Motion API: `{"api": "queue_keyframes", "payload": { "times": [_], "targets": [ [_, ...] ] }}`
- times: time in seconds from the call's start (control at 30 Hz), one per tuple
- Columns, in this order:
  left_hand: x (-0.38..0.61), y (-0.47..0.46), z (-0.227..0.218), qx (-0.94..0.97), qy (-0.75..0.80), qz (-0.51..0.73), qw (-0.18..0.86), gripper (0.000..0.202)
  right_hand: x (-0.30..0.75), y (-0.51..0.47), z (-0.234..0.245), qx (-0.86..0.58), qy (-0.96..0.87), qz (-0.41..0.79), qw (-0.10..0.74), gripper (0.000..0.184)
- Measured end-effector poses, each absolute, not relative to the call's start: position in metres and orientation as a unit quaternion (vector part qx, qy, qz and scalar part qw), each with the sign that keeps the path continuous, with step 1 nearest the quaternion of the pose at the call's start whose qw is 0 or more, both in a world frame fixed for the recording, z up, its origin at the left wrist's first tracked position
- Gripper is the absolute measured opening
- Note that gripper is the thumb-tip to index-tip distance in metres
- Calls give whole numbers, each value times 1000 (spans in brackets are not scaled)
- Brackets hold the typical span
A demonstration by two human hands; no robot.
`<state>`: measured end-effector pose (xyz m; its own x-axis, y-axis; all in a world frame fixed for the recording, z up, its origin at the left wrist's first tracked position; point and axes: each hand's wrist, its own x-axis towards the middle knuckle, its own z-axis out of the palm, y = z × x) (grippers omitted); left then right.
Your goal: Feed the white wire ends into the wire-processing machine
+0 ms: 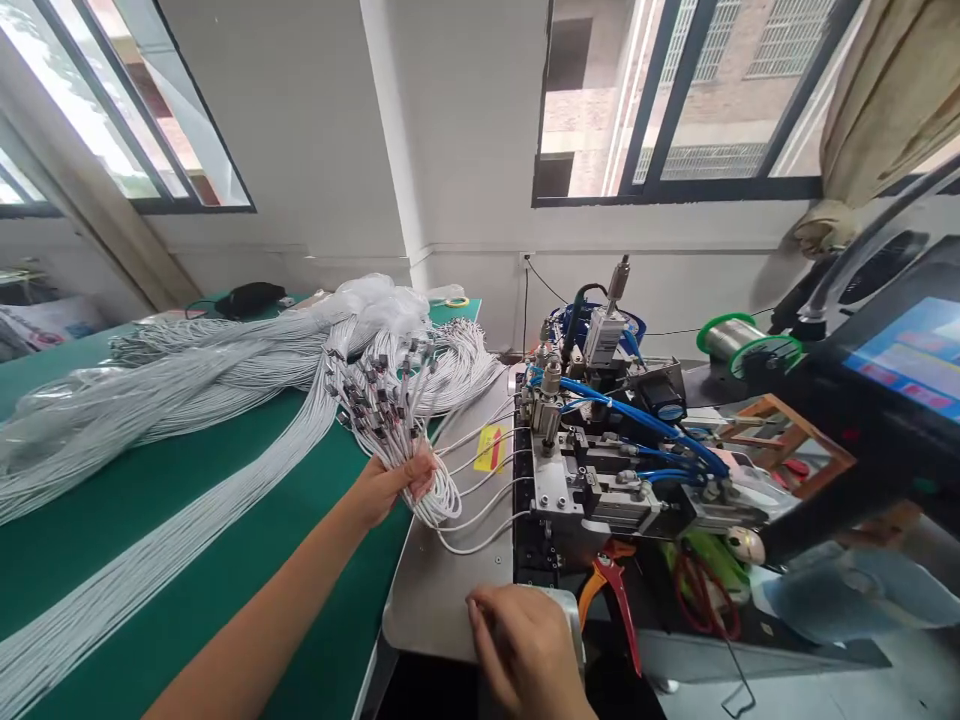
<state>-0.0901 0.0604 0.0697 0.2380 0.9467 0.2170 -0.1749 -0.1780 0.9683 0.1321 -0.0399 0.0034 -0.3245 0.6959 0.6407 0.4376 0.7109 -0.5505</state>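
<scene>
My left hand (401, 480) is closed around a thick bundle of white cables (442, 500), just above the left part of a metal plate (457, 585). Small dark and metallic connector ends (379, 395) fan out above the fist. Several single white cables run from the bundle across the plate to clamps on a bench machine (555, 485). At the plate's front edge, beside a light grey housing, my right hand (529, 640) has its fingers curled. What lies inside those fingers, if anything, is hidden. A yellow label with a red mark (490, 449) sticks to the plate.
Long white cable bundles (247, 460) and plastic wrap (382, 300) cover much of the green table (225, 575). Right of the machine are blue air tubes (637, 408), a solder wire spool (731, 342) and a screen (911, 350). Orange-and-red-handled cutters (616, 600) lie below it.
</scene>
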Motion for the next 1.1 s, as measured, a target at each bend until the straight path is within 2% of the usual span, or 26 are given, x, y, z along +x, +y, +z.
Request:
{"api": "queue_keyframes", "payload": {
  "times": [0.07, 0.2, 0.3, 0.5, 0.7, 1.0, 1.1],
  "targets": [
    [-96, 52, 74, 618, 371, 460, 518, 38, 137, -41, 0, -340, -748, 249, 513, 19],
    [-107, 40, 91, 699, 415, 338, 475, 40, 146, -36, -3, -276, -556, 514, 592, 45],
    [-109, 37, 100, 720, 425, 298, 460, 43, 150, -34, 1, -226, -477, 579, 621, 51],
    [-111, 36, 96, 722, 410, 272, 486, 41, 161, -47, 22, -259, -529, 579, 563, 36],
    [-117, 34, 89, 719, 404, 282, 490, 38, 166, -57, 26, -252, -519, 592, 563, 35],
    [-123, 33, 84, 731, 409, 279, 470, 47, 158, -61, 31, -325, -597, 497, 539, 32],
    [-132, 28, 89, 735, 421, 281, 451, 45, 155, -54, 26, -361, -648, 435, 511, 32]
  ]
}}
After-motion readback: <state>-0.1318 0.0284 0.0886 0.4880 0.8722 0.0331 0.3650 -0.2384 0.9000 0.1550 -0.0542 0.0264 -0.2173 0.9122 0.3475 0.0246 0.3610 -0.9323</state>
